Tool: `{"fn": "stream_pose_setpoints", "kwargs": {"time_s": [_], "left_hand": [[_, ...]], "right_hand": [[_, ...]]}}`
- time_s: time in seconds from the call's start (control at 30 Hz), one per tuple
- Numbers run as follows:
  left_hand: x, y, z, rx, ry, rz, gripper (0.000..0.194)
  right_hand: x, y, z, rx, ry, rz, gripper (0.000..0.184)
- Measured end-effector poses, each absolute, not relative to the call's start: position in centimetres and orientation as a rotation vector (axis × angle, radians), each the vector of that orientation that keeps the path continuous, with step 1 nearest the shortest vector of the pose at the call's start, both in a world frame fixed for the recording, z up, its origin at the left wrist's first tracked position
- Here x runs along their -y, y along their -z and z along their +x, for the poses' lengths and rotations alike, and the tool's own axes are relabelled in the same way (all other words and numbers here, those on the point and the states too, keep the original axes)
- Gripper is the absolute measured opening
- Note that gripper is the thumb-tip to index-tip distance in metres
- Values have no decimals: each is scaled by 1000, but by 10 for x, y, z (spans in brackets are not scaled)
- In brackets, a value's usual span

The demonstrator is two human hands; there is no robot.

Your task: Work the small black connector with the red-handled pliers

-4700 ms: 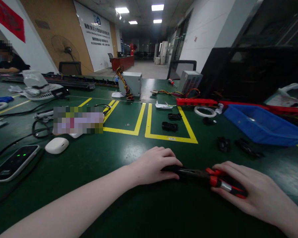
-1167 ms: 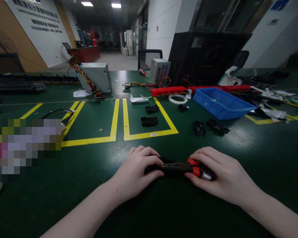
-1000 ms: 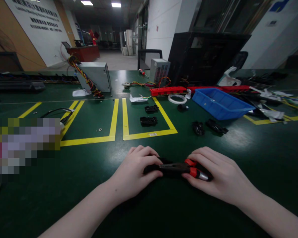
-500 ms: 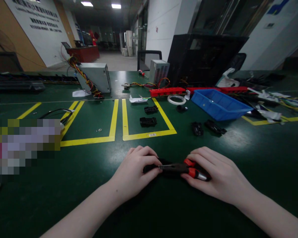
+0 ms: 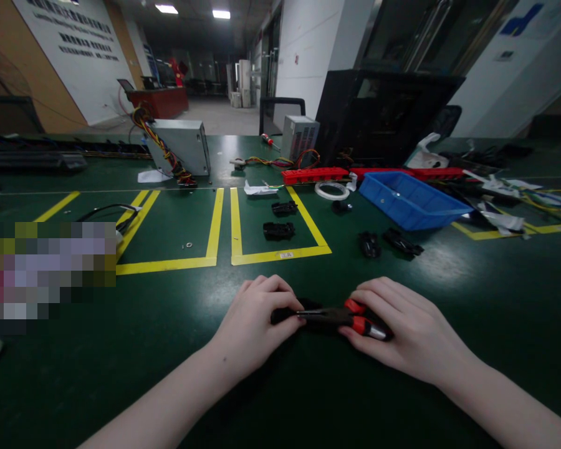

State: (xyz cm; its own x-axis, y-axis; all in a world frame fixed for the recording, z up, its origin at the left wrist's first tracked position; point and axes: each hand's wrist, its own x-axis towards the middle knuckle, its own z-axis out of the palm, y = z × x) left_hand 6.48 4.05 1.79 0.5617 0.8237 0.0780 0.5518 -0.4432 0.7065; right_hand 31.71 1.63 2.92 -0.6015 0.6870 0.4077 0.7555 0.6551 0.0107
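Pliers [image 5: 330, 317] sit in the right hand [image 5: 409, 327], which is clamped around the red handles [image 5: 360, 325], pointing toward the left hand [image 5: 258, 312]. This one pinches a black part [image 5: 279, 316] just where the pliers reach, probably for keeping it steady. Behind stands the blue tray [image 5: 386, 209]; its contents I cannot tell.
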Motion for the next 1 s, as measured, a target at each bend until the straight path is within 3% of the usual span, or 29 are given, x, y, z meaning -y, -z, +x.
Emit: {"fn": "stream_pose_setpoints", "kwargs": {"time_s": [1.0], "left_hand": [[-38, -21, 66, -1112, -554, 2204, 13]], "right_hand": [[-17, -21, 316, 2485, 152, -1227, 24]]}}
